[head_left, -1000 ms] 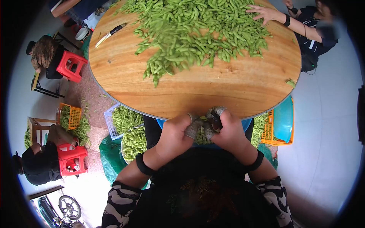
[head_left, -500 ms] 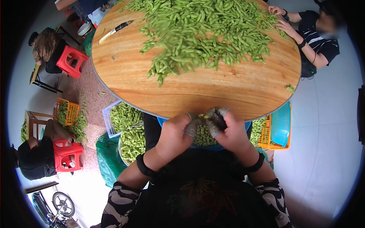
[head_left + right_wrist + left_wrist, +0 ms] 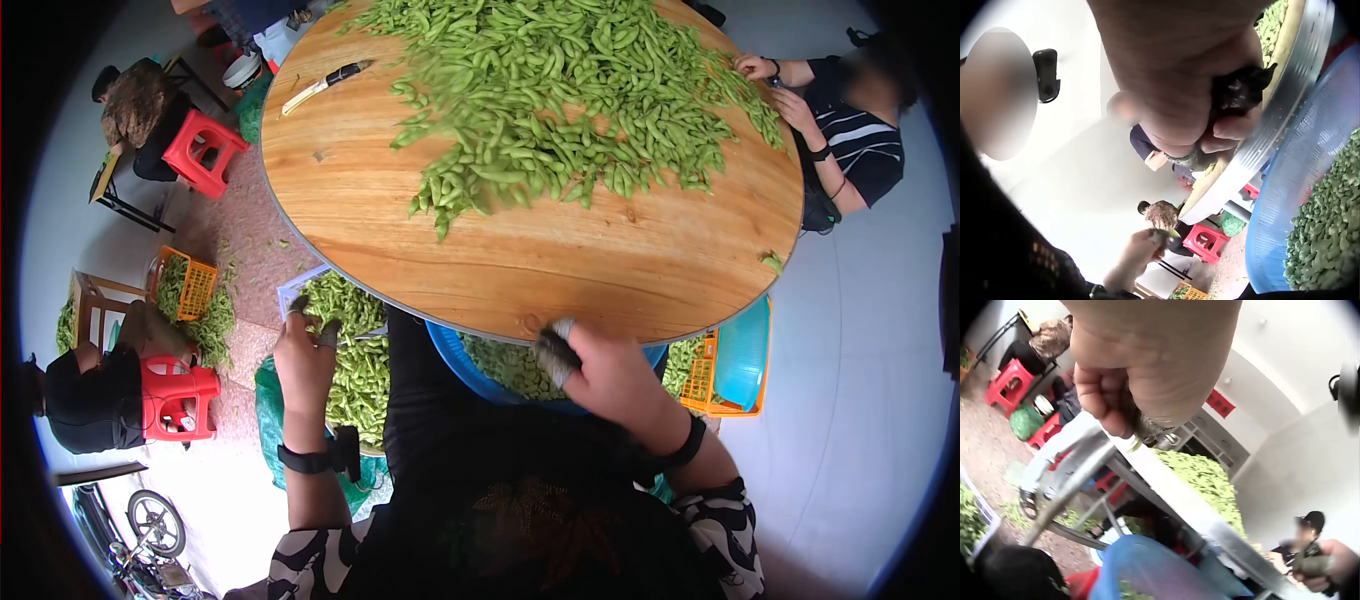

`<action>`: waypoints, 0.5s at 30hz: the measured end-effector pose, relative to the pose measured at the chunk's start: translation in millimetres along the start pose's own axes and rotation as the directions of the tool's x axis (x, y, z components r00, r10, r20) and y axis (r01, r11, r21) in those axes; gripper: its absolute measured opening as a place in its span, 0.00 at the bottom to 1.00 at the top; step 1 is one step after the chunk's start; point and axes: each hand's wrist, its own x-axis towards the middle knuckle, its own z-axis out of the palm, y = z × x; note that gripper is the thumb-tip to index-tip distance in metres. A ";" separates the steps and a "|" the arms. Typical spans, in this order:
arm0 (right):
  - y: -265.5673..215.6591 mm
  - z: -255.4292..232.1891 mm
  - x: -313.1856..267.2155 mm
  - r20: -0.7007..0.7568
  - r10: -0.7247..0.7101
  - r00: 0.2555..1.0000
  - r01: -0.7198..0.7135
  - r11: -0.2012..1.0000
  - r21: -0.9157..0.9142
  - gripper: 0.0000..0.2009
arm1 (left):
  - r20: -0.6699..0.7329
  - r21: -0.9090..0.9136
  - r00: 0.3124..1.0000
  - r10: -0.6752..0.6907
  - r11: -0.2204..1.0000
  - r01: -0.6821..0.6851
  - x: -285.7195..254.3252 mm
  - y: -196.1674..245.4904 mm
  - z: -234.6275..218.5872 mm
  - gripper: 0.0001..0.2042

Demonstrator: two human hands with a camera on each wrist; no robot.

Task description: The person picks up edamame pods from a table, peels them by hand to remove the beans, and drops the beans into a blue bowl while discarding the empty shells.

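Note:
My left hand [image 3: 305, 362], with coverings on thumb and finger, is over green pods [image 3: 352, 300] left of my lap. A pale green pod [image 3: 1127, 444] shows at its curled fingertips in the left wrist view; the right wrist view also shows green at that hand [image 3: 1138, 255]. My right hand [image 3: 612, 375] hovers by the table's near edge, above a blue basin [image 3: 448, 352] of shelled green beans [image 3: 1322, 237]. Its fingers curl inward, a black covering [image 3: 1238, 90] on one and grey wrapping on the thumb. Nothing shows between them.
Green soybean pods [image 3: 560, 110] heap on the round wooden table [image 3: 400, 235], near a knife [image 3: 328, 86]. A person [image 3: 865, 130] handles pods at the right. Orange baskets [image 3: 198, 290], red stools [image 3: 205, 152] and seated people are at left; a teal basket [image 3: 742, 352] stands right.
My hands were together over the basin, working at a pod. The left has moved away to the left, over the pods there; the right stays near the table edge. The view has shifted slightly.

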 end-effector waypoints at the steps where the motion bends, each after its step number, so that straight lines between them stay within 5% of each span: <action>1: -0.4 -4.1 11.5 0.046 0.073 0.996 -0.073 0.997 -0.012 0.10 | -0.018 0.149 1.000 0.020 0.989 -0.017 1.6 -11.9 5.1 0.22; 3: 14.4 -3.3 48.1 -0.108 -0.015 0.994 0.003 0.994 -0.109 0.12 | -0.023 0.260 0.996 0.083 0.963 -0.074 6.4 -26.2 6.9 0.36; 5: 24.1 -3.0 92.0 -0.275 -0.175 0.945 0.112 0.966 -0.231 0.12 | -0.099 0.233 0.980 0.174 0.961 -0.147 13.9 3.2 -1.8 0.35; 10: 39.9 11.2 147.4 -0.223 -0.111 0.969 0.002 0.899 -0.438 0.11 | -0.228 -0.046 0.871 0.436 0.888 -0.457 16.4 100.9 -4.6 0.22; 15: 26.9 0.2 105.8 -0.167 -0.119 0.979 0.061 0.947 -0.316 0.17 | -0.203 -0.204 0.768 0.607 0.741 -0.640 15.5 153.7 21.3 0.17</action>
